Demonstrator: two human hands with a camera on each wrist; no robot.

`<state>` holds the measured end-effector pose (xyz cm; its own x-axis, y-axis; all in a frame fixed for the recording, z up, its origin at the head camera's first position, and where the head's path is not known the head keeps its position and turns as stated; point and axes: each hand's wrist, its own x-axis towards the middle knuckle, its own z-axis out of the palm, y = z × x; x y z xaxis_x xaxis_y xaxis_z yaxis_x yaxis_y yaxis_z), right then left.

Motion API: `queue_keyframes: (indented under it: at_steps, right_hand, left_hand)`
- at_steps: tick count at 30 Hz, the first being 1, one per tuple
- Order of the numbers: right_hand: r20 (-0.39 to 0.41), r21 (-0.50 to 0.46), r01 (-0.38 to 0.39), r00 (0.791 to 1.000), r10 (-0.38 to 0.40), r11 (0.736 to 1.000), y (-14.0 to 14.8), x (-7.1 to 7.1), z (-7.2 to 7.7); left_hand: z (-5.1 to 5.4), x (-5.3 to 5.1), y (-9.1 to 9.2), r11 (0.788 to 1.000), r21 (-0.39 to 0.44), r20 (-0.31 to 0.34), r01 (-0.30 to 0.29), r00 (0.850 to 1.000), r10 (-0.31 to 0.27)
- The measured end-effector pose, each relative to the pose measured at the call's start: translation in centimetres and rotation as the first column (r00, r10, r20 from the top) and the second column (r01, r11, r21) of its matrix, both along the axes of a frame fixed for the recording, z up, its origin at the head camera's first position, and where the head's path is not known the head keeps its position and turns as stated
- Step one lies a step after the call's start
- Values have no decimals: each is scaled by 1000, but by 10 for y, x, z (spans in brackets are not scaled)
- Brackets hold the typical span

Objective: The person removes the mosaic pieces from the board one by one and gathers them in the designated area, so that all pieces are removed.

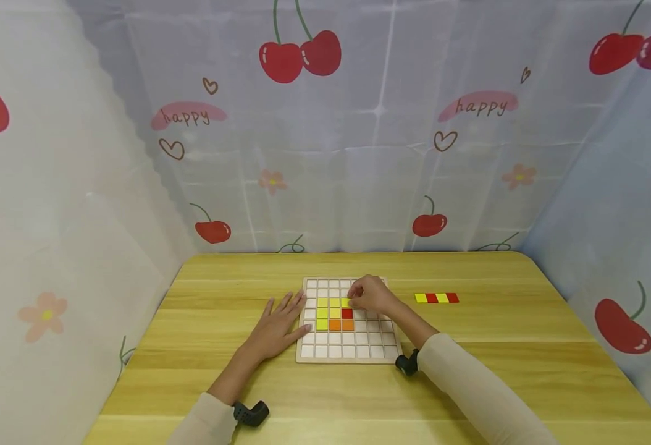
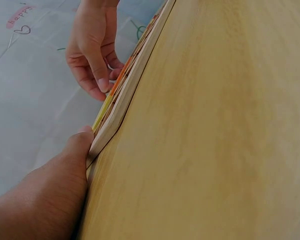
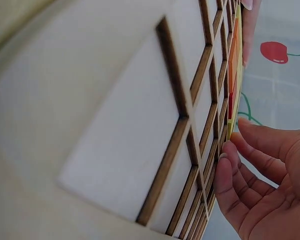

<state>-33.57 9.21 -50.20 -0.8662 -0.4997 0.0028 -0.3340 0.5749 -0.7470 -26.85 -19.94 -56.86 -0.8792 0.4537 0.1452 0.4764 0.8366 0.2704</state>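
A wooden grid board [image 1: 348,360] with pale square cells lies on the table. In its left part sit several yellow tiles [image 1: 322,313], a red tile [image 1: 347,314] and two orange tiles [image 1: 341,324]. My left hand [image 1: 275,327] rests flat with spread fingers along the board's left edge, its thumb [image 2: 80,142] touching the rim. Over the board, my right hand [image 1: 371,295] has curled fingers and pinches a yellow tile [image 1: 344,302] at the right end of the top yellow row. The fingertips [image 3: 231,148] hide part of that tile.
A row of alternating yellow and red tiles [image 1: 436,298] lies on the table right of the board. The wooden table [image 1: 236,272] ends at a curtain [image 1: 353,185] printed with cherries; more curtain hangs at both sides. A black wrist device [image 1: 251,414] sits by the left sleeve.
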Motion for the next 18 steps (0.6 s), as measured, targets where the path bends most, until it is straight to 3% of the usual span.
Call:
queue_keyframes:
  at_steps: [9,18]
  right_hand:
    - [-34,54,-3,999,5,999,-1,-2,0]
    - [-100,26,-8,995,11,1000,-3,0,2]
  left_hand:
    - [0,0,-1,1000,-5,-5,7,1000,-7]
    - [0,0,0,1000,-1,-11,3,1000,-3]
